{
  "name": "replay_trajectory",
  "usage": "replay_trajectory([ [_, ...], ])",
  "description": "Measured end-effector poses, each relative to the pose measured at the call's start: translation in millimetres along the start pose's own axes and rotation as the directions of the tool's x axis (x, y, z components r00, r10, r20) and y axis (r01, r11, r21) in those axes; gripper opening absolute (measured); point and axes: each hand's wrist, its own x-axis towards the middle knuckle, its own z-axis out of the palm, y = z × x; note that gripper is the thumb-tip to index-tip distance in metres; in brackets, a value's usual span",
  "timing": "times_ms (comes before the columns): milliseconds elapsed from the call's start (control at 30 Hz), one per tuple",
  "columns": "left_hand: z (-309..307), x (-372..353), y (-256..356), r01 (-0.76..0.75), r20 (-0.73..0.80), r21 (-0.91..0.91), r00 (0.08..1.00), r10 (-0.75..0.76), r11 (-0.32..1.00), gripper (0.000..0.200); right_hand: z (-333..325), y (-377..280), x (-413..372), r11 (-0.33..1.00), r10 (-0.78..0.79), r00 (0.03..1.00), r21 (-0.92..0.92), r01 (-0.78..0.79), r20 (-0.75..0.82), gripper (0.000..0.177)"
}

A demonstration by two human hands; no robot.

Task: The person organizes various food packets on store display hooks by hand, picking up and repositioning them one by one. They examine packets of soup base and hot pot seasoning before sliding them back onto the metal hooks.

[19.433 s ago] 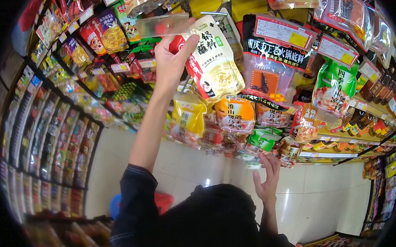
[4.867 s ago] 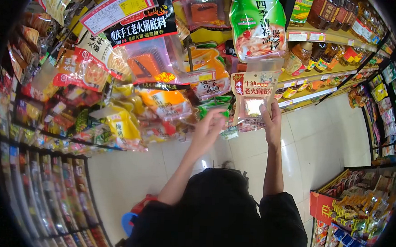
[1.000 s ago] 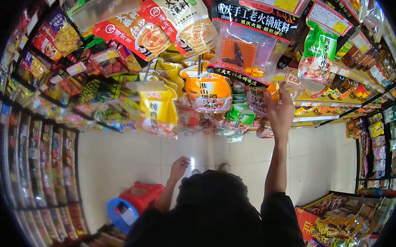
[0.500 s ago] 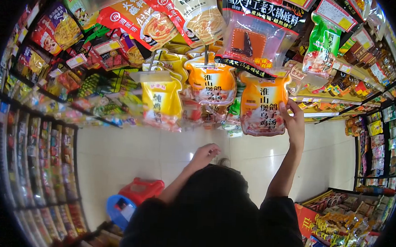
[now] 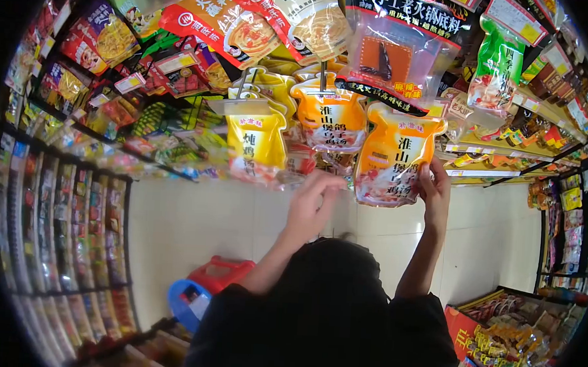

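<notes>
My right hand grips the lower right edge of an orange pouch of soup seasoning with Chinese print, thumb across its front. The pouch hangs upright and tilts slightly. My left hand, somewhat blurred, is raised just left of the pouch's lower edge. It is empty, its fingers loosely bent and apart from the thumb. Behind it, a similar orange pouch and a yellow pouch hang from metal hooks.
Above are a clear-and-black hotpot base packet, red-and-white dipping sauce packets and a green packet. On the floor, a red basket stands beside a blue round object. Stocked shelves line the left; a display bin stands right.
My left hand has risen and moved toward the pouch. My right hand still grips the pouch, which has come slightly lower and turned a little. The whole view has shifted slightly.
</notes>
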Motion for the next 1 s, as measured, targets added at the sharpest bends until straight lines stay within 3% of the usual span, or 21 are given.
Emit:
replay_trajectory([
  [100, 14, 9, 24, -0.054, -0.143, 0.080, 0.988, 0.065, 0.995, 0.028, -7, 19, -2, 1.000, -0.021, 0.998, -0.008, 0.021, 0.057, 0.043],
  [167, 18, 8, 23, -0.130, -0.148, 0.197, 0.976, 0.160, 0.972, 0.033, -9, 28, -9, 0.999, -0.004, 0.994, -0.035, 0.008, 0.108, 0.045],
  [300, 17, 9, 26, -0.288, -0.012, 0.529, 0.938, 0.346, 0.798, 0.043, 8, 38, -22, 0.997, 0.045, 0.982, -0.072, -0.033, 0.184, 0.042],
  [400, 18, 14, 33, -0.233, -0.008, 0.615, 0.954, 0.301, 0.753, 0.052, 39, 23, -17, 0.996, -0.029, 0.966, -0.069, 0.048, 0.257, 0.042],
  [500, 15, 28, 31, -0.192, -0.045, 0.684, 0.952, 0.303, 0.704, 0.060, 64, 8, -2, 0.963, -0.071, 0.959, -0.233, 0.138, 0.275, 0.042],
  [533, 14, 32, 28, -0.188, -0.045, 0.680, 0.954, 0.296, 0.709, 0.063, 71, 6, 5, 0.961, -0.119, 0.955, -0.210, 0.179, 0.273, 0.041],
  [633, 15, 50, 22, -0.162, -0.079, 0.710, 0.948, 0.307, 0.685, 0.063, 81, -2, 19, 0.934, -0.112, 0.955, -0.298, 0.196, 0.275, 0.039],
  [733, 24, 60, 20, -0.101, -0.119, 0.735, 0.954, 0.275, 0.671, 0.064, 83, 10, 34, 0.875, -0.202, 0.939, -0.380, 0.301, 0.278, 0.039],
  [833, 36, 65, 16, -0.043, -0.145, 0.759, 0.962, 0.233, 0.649, 0.063, 83, 11, 38, 0.884, -0.178, 0.941, -0.373, 0.282, 0.289, 0.038],
  [933, 41, 70, 9, -0.006, -0.166, 0.780, 0.962, 0.216, 0.626, 0.062, 81, 19, 42, 0.802, -0.303, 0.909, -0.439, 0.405, 0.286, 0.038],
  [1000, 44, 73, 5, 0.004, -0.176, 0.784, 0.960, 0.217, 0.621, 0.062, 82, 25, 43, 0.846, -0.271, 0.925, -0.391, 0.361, 0.267, 0.038],
])
